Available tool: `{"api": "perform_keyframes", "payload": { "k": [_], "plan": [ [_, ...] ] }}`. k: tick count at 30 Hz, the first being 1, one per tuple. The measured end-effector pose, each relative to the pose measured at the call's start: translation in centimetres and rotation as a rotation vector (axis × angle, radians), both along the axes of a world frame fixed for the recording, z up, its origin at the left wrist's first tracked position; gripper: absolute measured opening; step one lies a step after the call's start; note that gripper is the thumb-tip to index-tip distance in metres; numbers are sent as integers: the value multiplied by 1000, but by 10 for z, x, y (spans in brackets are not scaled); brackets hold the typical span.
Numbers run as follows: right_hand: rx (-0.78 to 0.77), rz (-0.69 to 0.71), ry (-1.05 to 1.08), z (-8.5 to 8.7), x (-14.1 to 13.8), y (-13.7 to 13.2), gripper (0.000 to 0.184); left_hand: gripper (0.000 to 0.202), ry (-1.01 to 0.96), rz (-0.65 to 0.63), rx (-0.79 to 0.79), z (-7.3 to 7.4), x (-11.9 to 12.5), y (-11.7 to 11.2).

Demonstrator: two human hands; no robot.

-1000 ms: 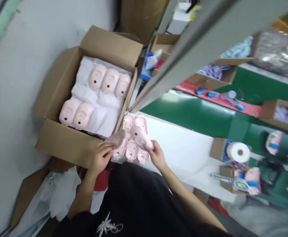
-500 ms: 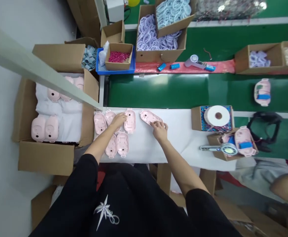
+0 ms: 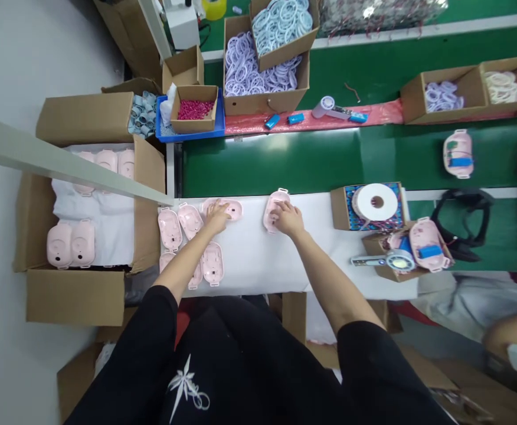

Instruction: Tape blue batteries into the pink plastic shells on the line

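Observation:
My left hand is closed on a pink plastic shell lying crosswise near the far edge of the white-covered bench; part of the shell is under the fingers. To the right, my right hand has its fingers bent into another open pink shell, which points away from me. The fingertips hide part of its inside. Several similar shells lie hollow side up around my left forearm, among them one at the left and one nearer me.
An open carton with white liners and pink shells stands left, behind a slanting post. A white roll sits on a box at right, near a small fan. Beyond lies a green belt. A person's arm shows at far right.
The shell at my left hand has turned from lengthwise to crosswise and shifted left. The shell at my right hand has swung from slanted to pointing away from me. The camera view has shifted slightly.

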State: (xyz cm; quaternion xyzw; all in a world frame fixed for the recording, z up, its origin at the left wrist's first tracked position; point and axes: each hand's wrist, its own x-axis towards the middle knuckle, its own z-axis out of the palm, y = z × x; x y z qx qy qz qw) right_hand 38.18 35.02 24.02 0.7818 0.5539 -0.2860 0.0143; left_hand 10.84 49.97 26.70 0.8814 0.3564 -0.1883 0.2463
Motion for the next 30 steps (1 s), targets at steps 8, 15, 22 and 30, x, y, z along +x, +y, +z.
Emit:
{"api": "perform_keyframes", "payload": {
  "k": [8,15,22,30],
  "plan": [
    [45,68,94,-7,-53,-13,46,31,-28,-13,71,6,-39,-13],
    [141,153,179,-1,-112,24,46,17,-111,-202,-1,7,-69,1],
    [87,200,165,4,-139,42,46,27,-144,-184,38,8,-80,5],
    [264,239,77,-17,-135,16,39,52,-39,104,111,5,-97,-46]
  ]
}}
